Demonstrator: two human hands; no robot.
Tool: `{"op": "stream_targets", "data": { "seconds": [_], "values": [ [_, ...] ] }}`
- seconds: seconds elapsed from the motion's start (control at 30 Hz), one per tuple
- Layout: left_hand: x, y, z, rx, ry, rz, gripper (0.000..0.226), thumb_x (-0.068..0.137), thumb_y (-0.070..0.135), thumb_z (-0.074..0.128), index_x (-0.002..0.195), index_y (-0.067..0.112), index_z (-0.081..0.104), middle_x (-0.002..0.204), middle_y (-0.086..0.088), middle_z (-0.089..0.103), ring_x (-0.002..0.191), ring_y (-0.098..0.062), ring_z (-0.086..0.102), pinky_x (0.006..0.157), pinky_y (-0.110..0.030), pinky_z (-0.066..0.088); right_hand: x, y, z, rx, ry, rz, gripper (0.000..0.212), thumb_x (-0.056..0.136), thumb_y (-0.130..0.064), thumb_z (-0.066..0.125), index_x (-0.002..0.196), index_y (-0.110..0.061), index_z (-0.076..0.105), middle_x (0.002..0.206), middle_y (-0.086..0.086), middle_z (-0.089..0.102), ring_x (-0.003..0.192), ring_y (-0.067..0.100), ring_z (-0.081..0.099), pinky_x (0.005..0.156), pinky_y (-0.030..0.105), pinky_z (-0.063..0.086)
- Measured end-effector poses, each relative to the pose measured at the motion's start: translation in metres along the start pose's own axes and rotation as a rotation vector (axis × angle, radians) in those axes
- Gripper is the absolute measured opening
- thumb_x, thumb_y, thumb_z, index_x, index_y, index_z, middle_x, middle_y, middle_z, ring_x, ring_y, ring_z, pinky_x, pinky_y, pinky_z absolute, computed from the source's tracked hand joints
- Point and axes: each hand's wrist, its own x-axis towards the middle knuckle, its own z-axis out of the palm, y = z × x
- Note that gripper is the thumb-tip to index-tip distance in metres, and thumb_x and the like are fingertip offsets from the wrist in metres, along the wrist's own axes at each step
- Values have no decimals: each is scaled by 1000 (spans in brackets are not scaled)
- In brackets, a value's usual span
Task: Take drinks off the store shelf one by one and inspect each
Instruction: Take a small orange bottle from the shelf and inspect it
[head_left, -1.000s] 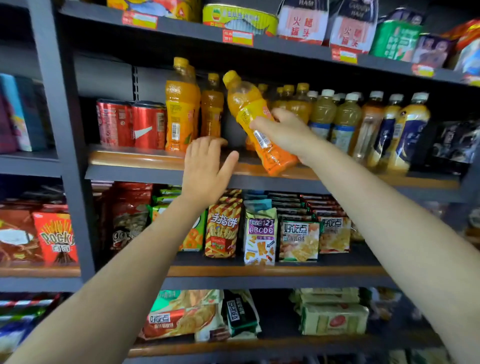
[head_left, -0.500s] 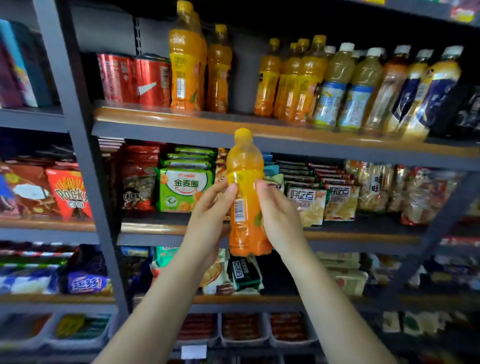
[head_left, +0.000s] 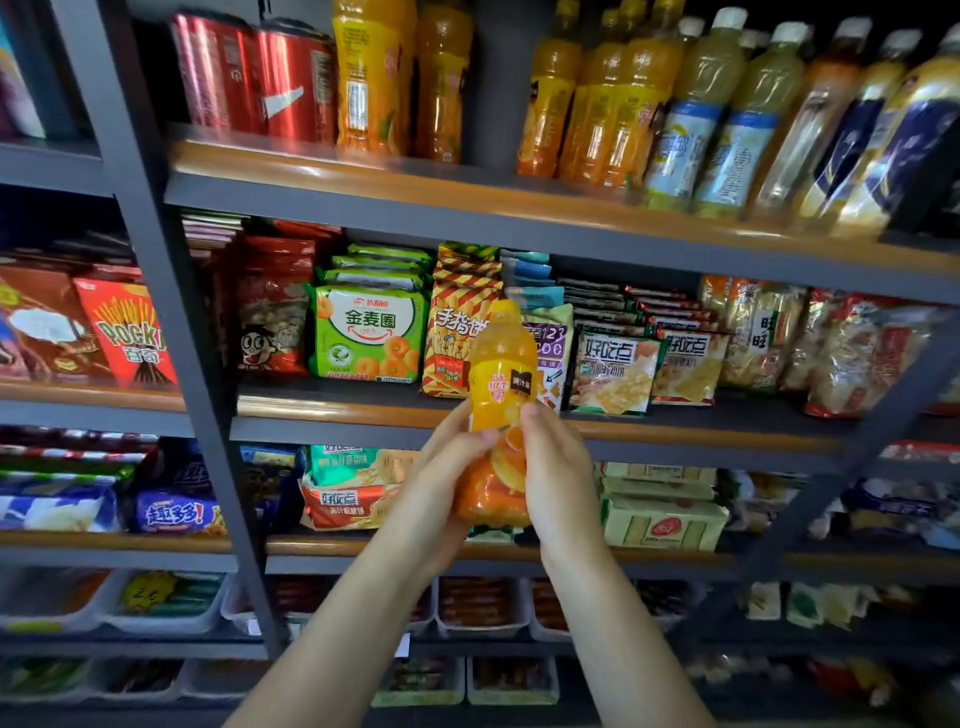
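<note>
Holding an orange drink bottle (head_left: 501, 395) upright in front of the snack shelf (head_left: 675, 428), both hands wrap its lower half. Left hand (head_left: 444, 486) grips the bottle's left side, thumb across the front of the label; right hand (head_left: 553, 475) grips the right side, fingers curled behind it. Yellow cap up, yellow label facing out with a small dark patch on it. The bottle is off the drinks shelf (head_left: 415, 195), which runs above it. On that shelf: red cans (head_left: 254, 78) up left of the bottle, two orange bottles (head_left: 400, 78) just right of the cans, then a gap, then more orange bottles (head_left: 597, 98) and paler white-capped ones (head_left: 727, 119) up right of the bottle. Behind the bottle a striped snack bag (head_left: 454, 332), a green snack pack (head_left: 366, 332) left of that. Edges of the view are blurred.
</note>
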Motion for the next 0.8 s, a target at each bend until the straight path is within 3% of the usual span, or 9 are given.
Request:
{"op": "stream_targets", "data": {
  "seconds": [0.07, 0.13, 0.23, 0.3, 0.47, 0.53, 0.6, 0.7, 0.8],
  "values": [
    [-3, -3, 0, 39, -88, -31, 54, 80, 23, 66, 134, 21, 59, 119, -9, 71, 104, -25, 70, 76, -33, 57, 1, 1, -6, -11, -17, 17, 21, 105, -39, 48, 117, -38, 65, 136, 1, 53, 117, 15, 57, 107, 46, 46],
    [-2, -5, 0, 66, -100, -49, 57, 77, 25, 71, 133, 20, 59, 121, -10, 71, 106, -26, 70, 79, -34, 57, 1, 2, -10, -5, -27, 33, 28, 105, -36, 48, 128, -33, 64, 138, 0, 52, 120, 14, 54, 110, 45, 44],
    [5, -1, 4, -2, -6, -38, 52, 77, 29, 70, 126, 16, 64, 117, -14, 71, 103, -27, 70, 83, -36, 57, -1, 6, -13, 20, -28, 7, 21, 105, -36, 49, 117, -47, 62, 137, -5, 53, 123, 9, 55, 110, 43, 45],
    [10, 3, 4, -27, 21, -26, 49, 79, 31, 68, 125, 15, 66, 117, -14, 72, 104, -26, 70, 86, -37, 55, -1, 8, -18, 38, -62, -9, 21, 104, -42, 50, 120, -53, 61, 140, -9, 54, 127, 7, 55, 110, 41, 47],
    [12, 8, 7, -44, 1, 57, 41, 78, 22, 69, 118, 11, 68, 102, -11, 75, 89, -23, 73, 71, -31, 60, 0, -2, -31, 137, -141, 0, 24, 103, -39, 47, 122, -43, 62, 126, -14, 68, 113, 1, 65, 92, 26, 56],
    [11, 7, 10, -24, -12, 87, 48, 75, 16, 71, 122, 14, 61, 98, -8, 75, 87, -22, 74, 70, -32, 60, -1, -3, -33, 175, -160, 7, 27, 97, -46, 49, 118, -40, 64, 115, -13, 74, 107, 4, 69, 90, 29, 57],
    [10, 6, 14, 5, -37, 95, 47, 74, 16, 72, 119, 16, 59, 97, -6, 75, 86, -20, 74, 68, -31, 59, -3, -2, -34, 217, -148, 13, 31, 90, -51, 49, 114, -39, 66, 112, -10, 75, 107, 10, 71, 97, 39, 56],
    [10, 3, 20, 11, -51, 67, 24, 76, 24, 74, 100, 23, 70, 95, -6, 74, 83, -18, 72, 67, -30, 59, -6, -3, -37, 236, -164, -24, 41, 91, -50, 51, 128, -36, 61, 124, -5, 72, 115, 14, 68, 103, 46, 53],
    [8, 4, 26, 77, -64, 12, 27, 83, 31, 77, 105, 19, 70, 98, -7, 76, 85, -18, 74, 69, -29, 60, -10, 0, -39, 191, -241, -82, 53, 92, -44, 56, 144, -42, 47, 136, -11, 64, 124, 11, 62, 105, 41, 51]
  ]
}}
